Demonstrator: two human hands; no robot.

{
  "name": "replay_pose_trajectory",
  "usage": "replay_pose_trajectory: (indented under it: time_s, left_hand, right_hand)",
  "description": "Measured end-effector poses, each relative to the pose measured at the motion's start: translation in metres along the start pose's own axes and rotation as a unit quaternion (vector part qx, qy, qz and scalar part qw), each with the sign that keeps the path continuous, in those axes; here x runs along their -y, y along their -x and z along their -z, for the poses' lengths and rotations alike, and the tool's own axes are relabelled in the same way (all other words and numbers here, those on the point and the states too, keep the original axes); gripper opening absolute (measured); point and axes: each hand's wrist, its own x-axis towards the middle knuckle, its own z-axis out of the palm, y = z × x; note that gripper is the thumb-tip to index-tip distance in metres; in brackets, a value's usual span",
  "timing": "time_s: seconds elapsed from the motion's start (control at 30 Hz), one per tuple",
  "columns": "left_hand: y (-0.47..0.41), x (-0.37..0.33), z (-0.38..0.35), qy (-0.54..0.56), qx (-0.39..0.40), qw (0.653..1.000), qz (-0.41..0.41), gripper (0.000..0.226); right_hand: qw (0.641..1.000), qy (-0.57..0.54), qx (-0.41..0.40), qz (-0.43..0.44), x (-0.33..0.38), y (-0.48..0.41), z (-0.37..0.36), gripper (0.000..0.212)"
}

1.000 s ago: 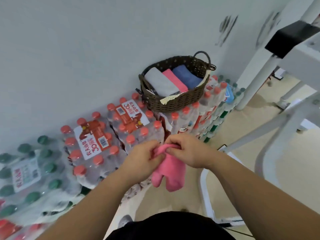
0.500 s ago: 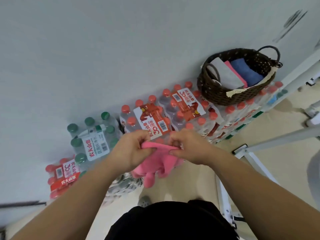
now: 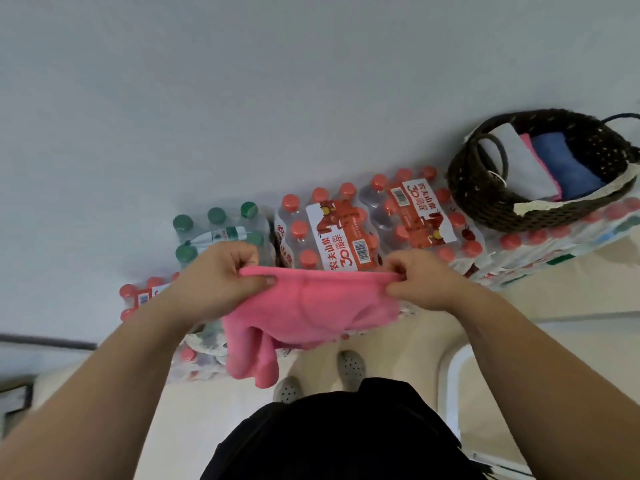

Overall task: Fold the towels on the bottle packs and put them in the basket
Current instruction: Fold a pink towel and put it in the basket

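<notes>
A pink towel (image 3: 308,310) hangs stretched between my hands over the bottle packs (image 3: 349,233). My left hand (image 3: 221,275) pinches its top left corner and my right hand (image 3: 419,282) pinches its top right corner. The lower part of the towel dangles crumpled toward the floor. At the upper right, a dark woven basket (image 3: 485,206) stands on red-capped packs. It holds a folded grey towel (image 3: 519,164), a pink one and a blue towel (image 3: 568,164).
A pale wall rises behind the packs. A green-capped pack (image 3: 218,226) sits left of the red-capped ones. My feet in grey shoes (image 3: 351,367) stand on a beige floor. A white frame (image 3: 450,379) lies at the right.
My hands have moved apart and spread the pink towel out wide along its top edge. The view has swung left, so the basket now sits at the far right.
</notes>
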Motion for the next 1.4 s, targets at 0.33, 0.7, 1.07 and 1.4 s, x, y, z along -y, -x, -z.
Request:
replay_pose_trajectory:
  time_s: [0.33,0.7,1.07,1.4]
  left_hand:
    - [-0.017,0.006,-0.006,-0.269,-0.151,0.939,0.150,0.046]
    - [-0.007,0.006,-0.044,0.054,-0.346,0.908,0.232,0.040]
    - [-0.072,-0.008,0.016,-0.411,-0.317,0.842,0.146,0.021]
    - [-0.103,-0.009,-0.083,-0.411,-0.212,0.882,0.094,0.069]
  right_hand:
    - [0.972,0.226,0.007,0.066,-0.019,-0.058,0.086,0.027]
    - [0.987,-0.050,-0.034,0.152,-0.051,-0.094,0.090,0.036]
    - [0.920,0.299,-0.214,0.133,-0.018,-0.153,0.125,0.039]
    - [0.937,0.297,-0.165,0.080,-0.037,-0.121,0.021,0.082]
